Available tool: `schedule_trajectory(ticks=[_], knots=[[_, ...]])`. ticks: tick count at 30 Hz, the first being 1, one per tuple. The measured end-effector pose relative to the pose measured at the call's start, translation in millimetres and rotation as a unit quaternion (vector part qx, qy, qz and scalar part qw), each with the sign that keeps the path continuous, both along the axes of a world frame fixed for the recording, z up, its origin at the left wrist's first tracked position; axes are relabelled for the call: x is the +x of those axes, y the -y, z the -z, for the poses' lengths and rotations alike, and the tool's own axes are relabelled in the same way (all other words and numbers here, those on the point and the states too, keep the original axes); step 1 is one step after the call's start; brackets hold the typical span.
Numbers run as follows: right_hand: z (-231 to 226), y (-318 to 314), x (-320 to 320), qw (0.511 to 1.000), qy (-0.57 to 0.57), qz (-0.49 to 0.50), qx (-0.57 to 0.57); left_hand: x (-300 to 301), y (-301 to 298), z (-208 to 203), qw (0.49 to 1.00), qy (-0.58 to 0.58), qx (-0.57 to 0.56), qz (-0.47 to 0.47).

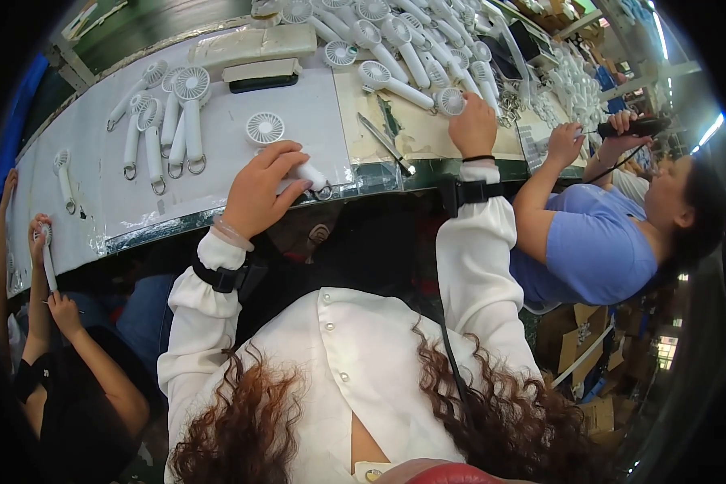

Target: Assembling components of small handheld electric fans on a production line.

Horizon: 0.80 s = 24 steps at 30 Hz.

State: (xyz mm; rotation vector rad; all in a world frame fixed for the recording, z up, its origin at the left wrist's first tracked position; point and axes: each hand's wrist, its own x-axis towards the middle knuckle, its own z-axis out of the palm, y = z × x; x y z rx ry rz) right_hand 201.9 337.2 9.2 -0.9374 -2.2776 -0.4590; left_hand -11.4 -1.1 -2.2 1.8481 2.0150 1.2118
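A white handheld fan point(264, 127) lies on the pale table top, its round grille facing up. My left hand point(258, 189) has its fingers bent over the fan's handle; the lower end and a metal ring show past my fingertips. Farther right, my right hand point(473, 129) is closed at another white handheld fan point(450, 102), at the edge of the pile. That fan's handle is mostly hidden by my hand. Just left of it another fan point(395, 84) lies slantwise. A metal tweezer-like tool point(385, 143) rests on the table between my hands.
Several fans point(172, 121) lie in a group at left, with a single fan point(64, 179) beyond. A dark flat case point(264, 84) sits behind my left hand. Many fans point(371, 32) are heaped at the back. Co-workers sit on both sides; the right one holds a black tool point(644, 127).
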Motion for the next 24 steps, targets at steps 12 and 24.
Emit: schedule_trajectory(ticks=[12,24], knots=[[-14,24,-21,0.932,-0.112,-0.284,-0.193,-2,13,6,0.999,0.032,0.022,-0.021],[-15,37,-78,0.93,0.09,-0.225,-0.276,-4,13,6,0.999,0.028,0.034,-0.025]])
